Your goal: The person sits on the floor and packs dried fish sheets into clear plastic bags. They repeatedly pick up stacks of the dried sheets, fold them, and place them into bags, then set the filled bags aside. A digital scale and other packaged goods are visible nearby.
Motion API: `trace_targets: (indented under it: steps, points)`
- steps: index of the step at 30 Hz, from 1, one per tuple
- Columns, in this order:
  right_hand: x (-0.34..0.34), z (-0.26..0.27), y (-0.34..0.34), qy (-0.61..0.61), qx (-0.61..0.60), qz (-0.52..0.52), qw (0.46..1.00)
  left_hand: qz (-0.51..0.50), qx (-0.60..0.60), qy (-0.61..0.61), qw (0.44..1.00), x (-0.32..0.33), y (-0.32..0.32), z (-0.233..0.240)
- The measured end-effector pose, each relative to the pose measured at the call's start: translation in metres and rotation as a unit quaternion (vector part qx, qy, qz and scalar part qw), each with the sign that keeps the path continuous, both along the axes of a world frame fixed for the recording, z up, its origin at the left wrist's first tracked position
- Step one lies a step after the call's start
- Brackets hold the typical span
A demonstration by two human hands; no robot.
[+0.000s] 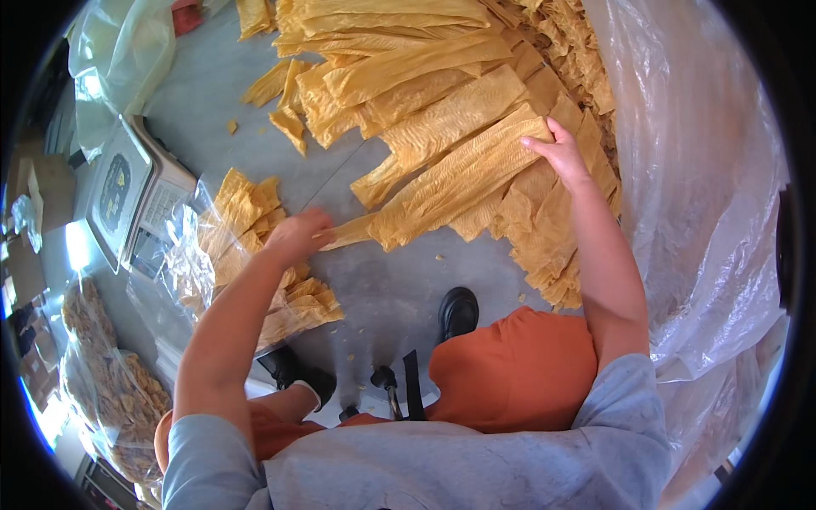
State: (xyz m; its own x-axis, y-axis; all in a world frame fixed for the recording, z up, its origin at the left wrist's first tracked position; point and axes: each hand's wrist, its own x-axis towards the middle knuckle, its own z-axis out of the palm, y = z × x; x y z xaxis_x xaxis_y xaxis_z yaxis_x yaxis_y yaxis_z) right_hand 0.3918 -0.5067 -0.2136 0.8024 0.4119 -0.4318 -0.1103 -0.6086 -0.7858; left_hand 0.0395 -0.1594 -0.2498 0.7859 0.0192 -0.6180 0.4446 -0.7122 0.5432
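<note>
Long, wrinkled yellow-brown sheets, which look like dried tofu skin, lie overlapped in a heap (408, 76) on the grey floor. My right hand (561, 152) pinches the upper right end of one long folded sheet (459, 175) between thumb and fingers. At the lower left, my left hand (303, 234) is slightly blurred, its fingertips at a narrow strip (349, 233) by that sheet's other end; whether they grip it is unclear. Just beneath and beside my left hand, shorter pieces (239, 204) lie in and around a clear plastic bag (191, 245).
Large clear plastic sheeting (688, 191) hangs along the right. A printed carton (118, 185) stands at the left, with a filled clear bag (115, 382) below it. Black shoes (459, 312) rest on the floor near a metal stand (386, 382).
</note>
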Motion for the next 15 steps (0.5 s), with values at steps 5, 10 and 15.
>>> trace_targets:
  steps: [5, 10, 15]
  points:
    - [0.000, 0.071, -0.002, 0.108, 0.214, -0.108, 0.965, -0.028, -0.207, 0.130, 0.969, -0.022, -0.016, 0.023]
    - [0.025, 0.082, 0.010, 0.174, 0.322, -0.063, 0.929, -0.107, -0.170, 0.040, 0.979, -0.049, -0.088, 0.008]
    - [0.053, 0.010, 0.063, 0.024, -0.046, -0.051, 0.997, 0.075, -0.061, -0.104, 0.990, -0.019, -0.112, 0.003]
